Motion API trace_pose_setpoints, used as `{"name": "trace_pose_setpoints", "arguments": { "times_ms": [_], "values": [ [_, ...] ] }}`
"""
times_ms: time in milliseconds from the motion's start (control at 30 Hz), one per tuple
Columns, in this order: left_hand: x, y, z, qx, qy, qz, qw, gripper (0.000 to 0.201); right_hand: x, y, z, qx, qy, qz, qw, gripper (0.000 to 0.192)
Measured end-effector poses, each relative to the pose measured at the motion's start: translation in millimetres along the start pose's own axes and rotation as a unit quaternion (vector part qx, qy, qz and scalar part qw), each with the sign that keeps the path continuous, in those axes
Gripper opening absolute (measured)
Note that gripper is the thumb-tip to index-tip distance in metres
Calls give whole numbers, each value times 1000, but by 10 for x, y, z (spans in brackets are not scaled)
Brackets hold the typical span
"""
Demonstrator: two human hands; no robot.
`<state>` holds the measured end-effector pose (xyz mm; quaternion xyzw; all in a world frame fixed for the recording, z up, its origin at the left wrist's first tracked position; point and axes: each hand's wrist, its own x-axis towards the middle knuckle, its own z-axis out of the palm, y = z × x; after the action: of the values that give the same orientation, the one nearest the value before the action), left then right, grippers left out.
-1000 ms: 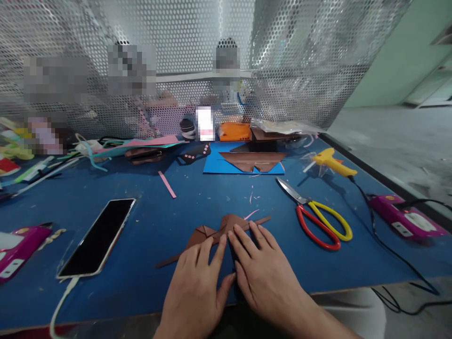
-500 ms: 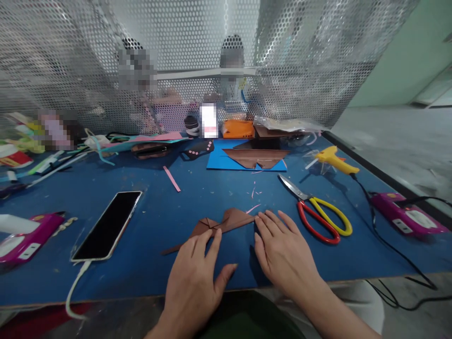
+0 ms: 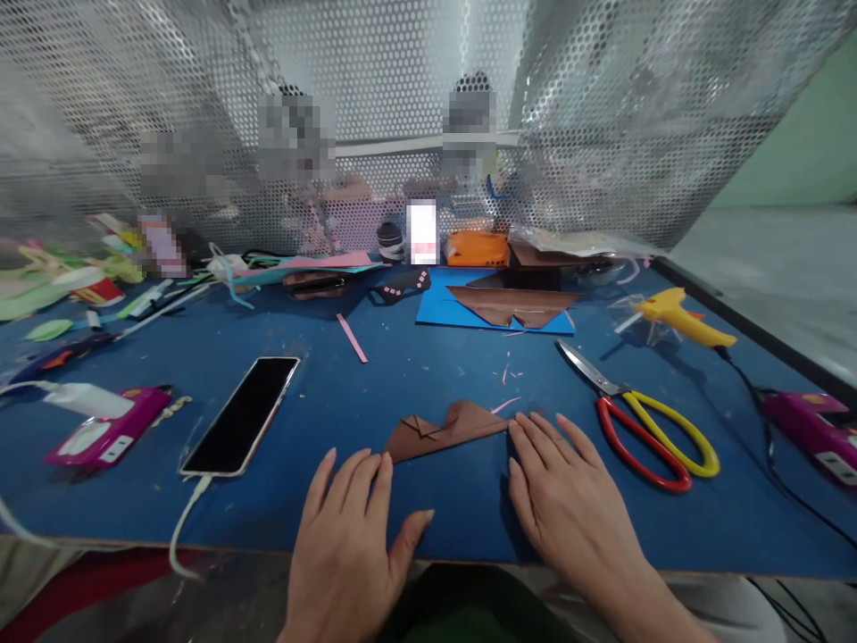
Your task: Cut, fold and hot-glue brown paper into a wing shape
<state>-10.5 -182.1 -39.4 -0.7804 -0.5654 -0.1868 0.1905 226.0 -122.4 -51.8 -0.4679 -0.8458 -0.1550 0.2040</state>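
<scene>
A folded brown paper piece (image 3: 447,428) lies on the blue table (image 3: 321,411) near its front edge. My left hand (image 3: 348,545) rests flat with fingers spread, its fingertips at the left end of the paper. My right hand (image 3: 569,500) lies flat too, fingertips touching the paper's right tip. Neither hand grips anything.
Red-and-yellow scissors (image 3: 643,420) lie right of my right hand, a yellow glue gun (image 3: 676,314) behind them. A phone (image 3: 242,414) on a white cable lies to the left. Pink devices (image 3: 107,433) (image 3: 813,424) sit at both sides. Blue card with brown paper (image 3: 512,306) is further back, before a perforated metal screen (image 3: 603,134).
Both hands slid apart along the brown paper and back toward me. The left hand now only reaches its left end, the right its right tip. The view shifted left.
</scene>
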Motion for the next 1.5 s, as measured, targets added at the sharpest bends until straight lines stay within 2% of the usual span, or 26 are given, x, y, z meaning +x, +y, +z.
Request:
{"name": "trace_pose_setpoints", "arguments": {
  "times_ms": [200,433,667,800,933,1033,1233,1367,1500],
  "values": [
    [133,197,126,-33,-16,32,999,57,47,-107,18,-7,4,14,1000,43],
    [169,210,202,-31,-29,68,997,62,114,-272,92,101,3,-100,990,44],
    [204,216,182,-66,-40,56,995,64,115,-218,130,96,38,-108,989,40],
    [101,177,185,-72,-14,41,996,66,81,-90,119,59,50,-134,988,40],
    [-70,46,135,-28,-4,1,1000,59,28,55,136,11,63,-117,991,42],
    [-126,-27,95,-11,-4,-15,1000,47,16,66,146,1,62,-112,992,43],
    [-89,-48,74,-21,13,-12,1000,41,10,21,113,35,14,-48,998,43],
    [-141,-113,69,-13,23,-5,1000,40,-36,87,71,35,10,-26,999,42],
    [-150,-162,50,-1,5,6,1000,44,-25,95,62,21,7,-12,1000,42]
  ]
}}
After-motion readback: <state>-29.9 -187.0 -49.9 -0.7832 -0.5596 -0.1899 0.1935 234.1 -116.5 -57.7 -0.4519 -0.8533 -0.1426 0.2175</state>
